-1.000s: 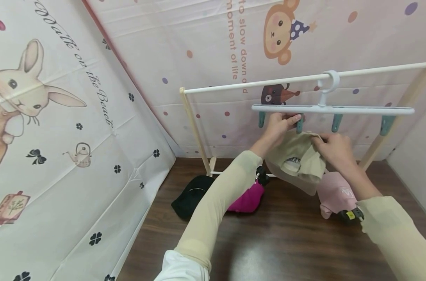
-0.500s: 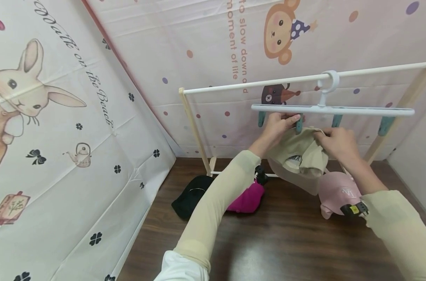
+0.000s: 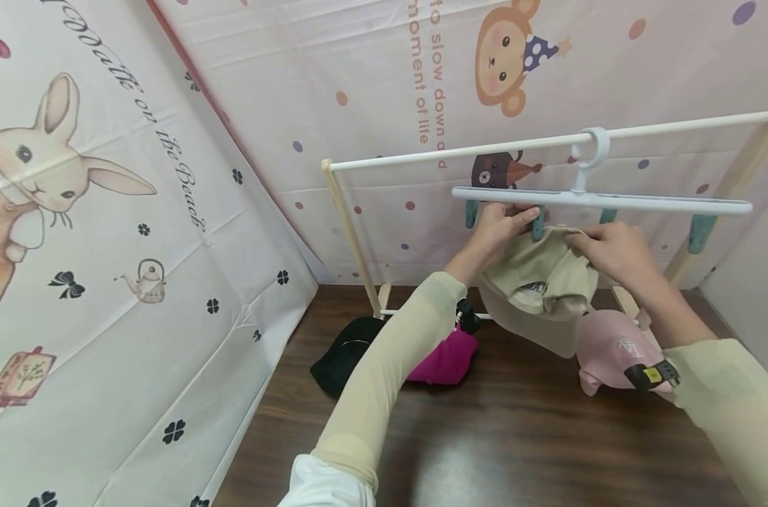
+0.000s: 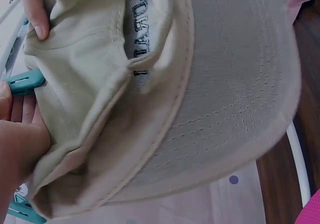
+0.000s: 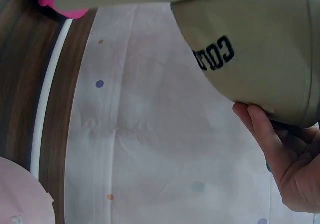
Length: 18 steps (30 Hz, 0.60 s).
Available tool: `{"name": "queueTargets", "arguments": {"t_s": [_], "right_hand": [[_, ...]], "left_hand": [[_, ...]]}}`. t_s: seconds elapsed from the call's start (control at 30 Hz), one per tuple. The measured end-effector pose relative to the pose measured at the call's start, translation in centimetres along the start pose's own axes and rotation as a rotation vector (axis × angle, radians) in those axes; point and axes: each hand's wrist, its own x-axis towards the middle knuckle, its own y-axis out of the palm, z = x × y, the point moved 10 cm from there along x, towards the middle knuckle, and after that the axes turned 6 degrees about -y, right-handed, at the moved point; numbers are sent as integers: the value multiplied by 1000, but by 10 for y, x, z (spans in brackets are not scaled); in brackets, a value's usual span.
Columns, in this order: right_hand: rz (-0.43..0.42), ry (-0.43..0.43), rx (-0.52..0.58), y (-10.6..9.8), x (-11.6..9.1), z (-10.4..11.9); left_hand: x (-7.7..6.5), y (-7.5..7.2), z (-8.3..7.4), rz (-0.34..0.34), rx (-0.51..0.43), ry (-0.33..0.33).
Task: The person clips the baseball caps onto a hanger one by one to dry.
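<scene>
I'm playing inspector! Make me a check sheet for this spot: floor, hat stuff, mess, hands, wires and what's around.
Surface: dark wooden floor, with a shiny patch of light.
Job's things: beige cap, held up under a white hanger with four green clips; the hanger hooks over a white bar.
Clutter: dark hat, magenta cap and pink cap, all on the floor.
Hands: left hand holds one clip at the cap's edge; right hand pinches the cap. Clip fastened? Can't tell.
Cables: nothing seen.
Surroundings: patterned cloth walls, showing a rabbit and a monkey.
</scene>
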Motion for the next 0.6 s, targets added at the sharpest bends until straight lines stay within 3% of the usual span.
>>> {"name": "queueTargets", "arguments": {"t_s": [0.17, 0.6], "right_hand": [[-27, -2, -11, -3, -2, 0], [-40, -18, -41, -4, -6, 1]], "left_hand": [[0, 2, 0, 16, 14, 6], [-5, 7, 4, 57, 73, -53]]}}
